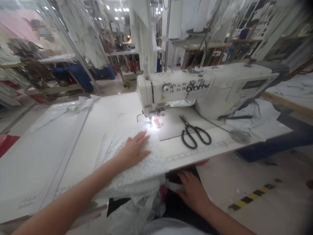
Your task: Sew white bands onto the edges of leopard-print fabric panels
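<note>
A pale patterned cloth [137, 173] lies on the white sewing table [102, 114] and hangs over its front edge. My left hand [134, 150] rests flat on this cloth with its fingers spread, just in front of the lit needle area of the white sewing machine [171, 88]. Below the table edge, my right hand [193, 189] is by the hanging cloth, its fingers bent around a pale piece of it near my lap. Black-handled scissors [192, 132] lie to the right of the needle, with their blades pointing toward the machine.
Behind the scissors, white cloth pieces [261, 114] and a dark tool [238, 117] lie at the right end of the table. More cloth [70, 109] sits at the back left. Thread cones [175, 23] stand above the machine. People sit at stations in the background.
</note>
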Available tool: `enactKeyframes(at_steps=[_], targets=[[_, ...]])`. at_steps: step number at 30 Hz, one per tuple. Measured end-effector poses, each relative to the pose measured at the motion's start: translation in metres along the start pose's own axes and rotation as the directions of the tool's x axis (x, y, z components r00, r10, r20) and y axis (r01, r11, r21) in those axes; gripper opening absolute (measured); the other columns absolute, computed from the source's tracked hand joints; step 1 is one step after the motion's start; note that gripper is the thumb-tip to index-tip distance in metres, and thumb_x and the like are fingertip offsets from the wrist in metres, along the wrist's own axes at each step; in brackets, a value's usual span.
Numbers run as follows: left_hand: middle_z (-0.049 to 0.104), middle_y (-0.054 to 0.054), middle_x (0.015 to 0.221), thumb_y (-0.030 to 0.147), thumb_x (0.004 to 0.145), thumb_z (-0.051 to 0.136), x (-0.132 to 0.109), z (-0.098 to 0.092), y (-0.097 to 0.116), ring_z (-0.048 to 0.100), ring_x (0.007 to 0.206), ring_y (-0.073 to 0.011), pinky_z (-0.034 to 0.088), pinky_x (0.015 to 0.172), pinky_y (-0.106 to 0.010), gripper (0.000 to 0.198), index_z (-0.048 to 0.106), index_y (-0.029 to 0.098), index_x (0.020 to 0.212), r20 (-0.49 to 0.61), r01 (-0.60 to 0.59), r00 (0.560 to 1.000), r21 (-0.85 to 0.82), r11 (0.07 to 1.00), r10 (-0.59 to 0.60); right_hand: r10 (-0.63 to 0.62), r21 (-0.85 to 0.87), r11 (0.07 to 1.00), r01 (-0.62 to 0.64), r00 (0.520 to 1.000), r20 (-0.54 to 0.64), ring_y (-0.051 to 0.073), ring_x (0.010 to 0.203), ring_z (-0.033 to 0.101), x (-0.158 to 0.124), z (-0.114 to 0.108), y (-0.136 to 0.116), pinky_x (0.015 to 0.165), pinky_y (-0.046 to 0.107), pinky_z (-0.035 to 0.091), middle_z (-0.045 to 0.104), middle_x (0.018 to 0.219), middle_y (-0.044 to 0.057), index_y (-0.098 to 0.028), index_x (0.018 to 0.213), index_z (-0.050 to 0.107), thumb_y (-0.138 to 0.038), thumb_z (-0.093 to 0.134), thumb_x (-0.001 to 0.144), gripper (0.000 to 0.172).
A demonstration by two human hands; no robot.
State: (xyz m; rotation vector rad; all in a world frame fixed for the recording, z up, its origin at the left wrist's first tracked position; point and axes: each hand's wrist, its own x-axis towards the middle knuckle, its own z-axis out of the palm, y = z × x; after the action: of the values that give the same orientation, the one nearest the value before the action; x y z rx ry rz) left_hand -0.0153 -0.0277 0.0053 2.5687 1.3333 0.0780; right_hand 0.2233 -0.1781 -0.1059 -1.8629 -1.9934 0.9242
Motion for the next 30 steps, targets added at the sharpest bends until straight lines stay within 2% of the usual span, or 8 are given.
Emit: enactKeyframes(at_steps=[6, 9, 12, 15, 18, 20, 25, 30], targets=[[0.031, -0.014, 0.143, 0.044, 0.087, 0.039, -0.042, -0.014, -0.008, 0.027, 0.131, -0.0353, 0.025, 0.101, -0.058, 0.055, 0.040, 0.015, 0.133, -0.225, 0.390, 0.892, -0.058, 0.919, -0.392, 0.052, 0.183, 0.980, -0.081, 0.987, 0.153, 0.017, 0.062, 0.053, -0.025, -0.020, 0.020, 0.061, 0.028, 0.043, 0.052, 0.064, 0.001, -0.018, 0.070, 0.049, -0.024, 0.043, 0.086, 0.018], [0.056, -0.010, 0.120, 0.040, 0.086, 0.041, -0.079, -0.006, 0.027, 0.056, 0.102, -0.0267, 0.046, 0.087, -0.042, 0.040, 0.057, 0.020, 0.116, -0.106, 0.255, 0.941, -0.405, 0.878, -0.322, 0.010, 0.427, 0.902, -0.071, 0.990, 0.143, 0.009, 0.050, 0.039, -0.019, -0.052, -0.004, 0.045, 0.018, 0.033, 0.039, 0.060, -0.005, -0.020, 0.072, 0.042, -0.044, 0.037, 0.091, 0.031], [0.065, -0.007, 0.100, 0.036, 0.085, 0.043, -0.102, 0.023, 0.088, 0.060, 0.084, -0.0198, 0.050, 0.074, -0.032, 0.032, 0.064, 0.024, 0.106, 0.287, 0.238, 0.958, -0.780, 0.578, -0.007, -0.102, 0.778, 0.627, -0.040, 0.986, 0.133, 0.006, 0.045, 0.026, -0.017, -0.085, -0.049, 0.040, 0.017, 0.022, 0.033, 0.057, -0.007, -0.019, 0.071, 0.043, -0.054, 0.051, 0.083, 0.038], [0.066, -0.005, 0.089, 0.034, 0.081, 0.053, -0.096, 0.048, 0.134, 0.061, 0.079, -0.0174, 0.048, 0.074, -0.030, 0.031, 0.061, 0.025, 0.110, 0.352, 0.331, 0.923, -0.933, 0.142, 0.155, -0.299, 0.912, 0.410, 0.013, 0.947, 0.121, 0.006, 0.044, 0.028, -0.028, -0.103, -0.092, 0.040, 0.018, 0.022, 0.037, 0.055, -0.006, -0.018, 0.070, 0.047, -0.051, 0.058, 0.080, 0.036], [0.063, -0.005, 0.106, 0.031, 0.079, 0.053, -0.076, 0.038, 0.135, 0.060, 0.072, -0.0140, 0.051, 0.064, -0.026, 0.037, 0.054, 0.027, 0.116, 0.235, 0.193, 0.969, -0.911, -0.364, -0.076, -0.430, 0.949, 0.309, 0.056, 0.898, 0.087, 0.006, 0.045, 0.028, -0.046, -0.102, -0.108, 0.042, 0.018, 0.022, 0.039, 0.056, -0.006, -0.017, 0.071, 0.049, -0.046, 0.058, 0.082, 0.032], [0.056, -0.005, 0.122, 0.020, 0.077, 0.051, -0.073, 0.014, 0.114, 0.059, 0.069, -0.0097, 0.052, 0.061, -0.022, 0.045, 0.049, 0.025, 0.122, 0.141, -0.020, 0.953, -0.855, -0.518, -0.268, -0.426, 0.953, 0.301, 0.043, 0.900, 0.094, 0.005, 0.045, 0.025, -0.055, -0.090, -0.100, 0.042, 0.018, 0.020, 0.036, 0.056, -0.006, -0.017, 0.070, 0.048, -0.046, 0.059, 0.082, 0.033], [0.061, -0.002, 0.080, 0.007, 0.069, 0.056, -0.098, -0.029, 0.068, 0.058, 0.065, -0.0054, 0.052, 0.063, -0.012, 0.041, 0.059, 0.013, 0.110, 0.053, -0.225, 0.892, -0.809, -0.543, -0.448, -0.253, 0.769, 0.637, 0.056, 0.957, 0.140, 0.010, 0.056, 0.040, -0.049, -0.042, -0.062, 0.053, 0.021, 0.034, 0.043, 0.064, -0.003, -0.017, 0.071, 0.049, -0.045, 0.050, 0.086, 0.032], [0.061, -0.002, 0.073, 0.021, 0.065, 0.074, -0.103, -0.010, 0.098, 0.058, 0.063, -0.0080, 0.051, 0.058, -0.015, 0.016, 0.064, 0.011, 0.072, 0.196, 0.003, 0.877, -0.914, -0.405, -0.439, -0.376, 0.526, 0.753, 0.395, 0.915, -0.148, 0.022, 0.102, 0.049, -0.037, -0.026, -0.080, 0.088, 0.033, 0.038, 0.052, 0.113, 0.007, -0.021, 0.117, 0.049, -0.030, 0.065, 0.076, 0.044]])
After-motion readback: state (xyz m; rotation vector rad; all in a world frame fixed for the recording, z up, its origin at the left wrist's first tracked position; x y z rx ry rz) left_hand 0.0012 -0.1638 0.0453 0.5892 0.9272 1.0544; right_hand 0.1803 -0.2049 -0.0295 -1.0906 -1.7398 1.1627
